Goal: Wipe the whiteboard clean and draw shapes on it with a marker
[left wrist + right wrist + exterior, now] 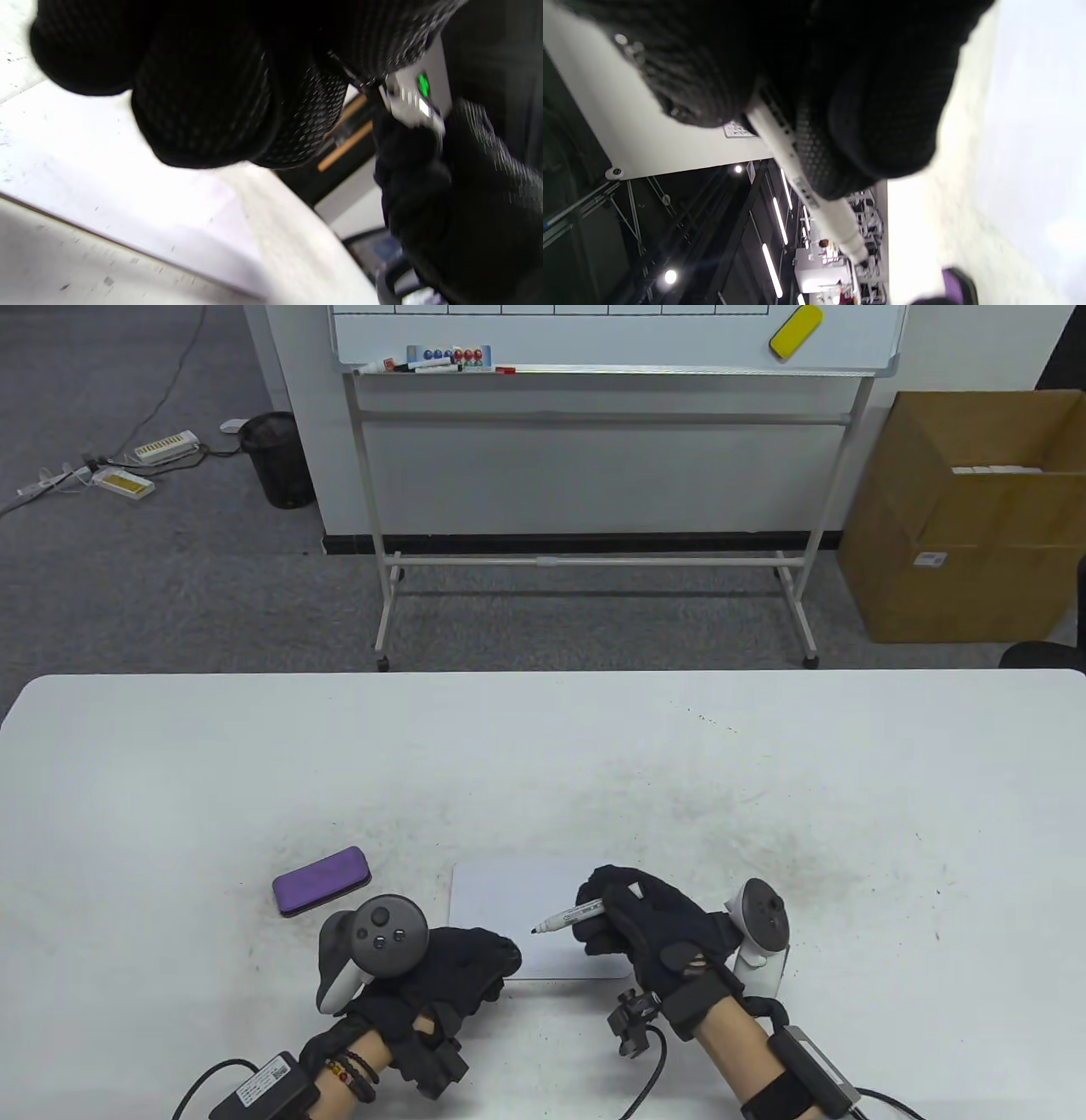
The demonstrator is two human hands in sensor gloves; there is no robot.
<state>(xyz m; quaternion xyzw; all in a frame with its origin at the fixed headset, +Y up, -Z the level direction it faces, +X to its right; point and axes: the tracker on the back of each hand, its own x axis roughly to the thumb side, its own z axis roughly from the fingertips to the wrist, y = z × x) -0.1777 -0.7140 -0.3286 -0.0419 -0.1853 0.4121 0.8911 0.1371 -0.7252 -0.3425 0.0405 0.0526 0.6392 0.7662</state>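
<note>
A small blank whiteboard (517,912) lies flat near the table's front edge. My right hand (632,920) grips an uncapped white marker (570,915). Its black tip points left and sits just above the board's middle. The right wrist view shows the marker (806,186) running out between my curled fingers (882,106), with the board (1043,127) beside them. My left hand (488,959) rests with curled fingers on the board's lower left corner. In the left wrist view, those fingers (203,106) sit bunched over the board (85,169) and show nothing held. A purple eraser (321,881) lies left of the board.
Behind the table stands a large whiteboard on a frame (594,339), with a yellow eraser (796,330) on it and markers on its ledge. A cardboard box (959,534) sits on the floor at the right, a black bin (276,458) at the left.
</note>
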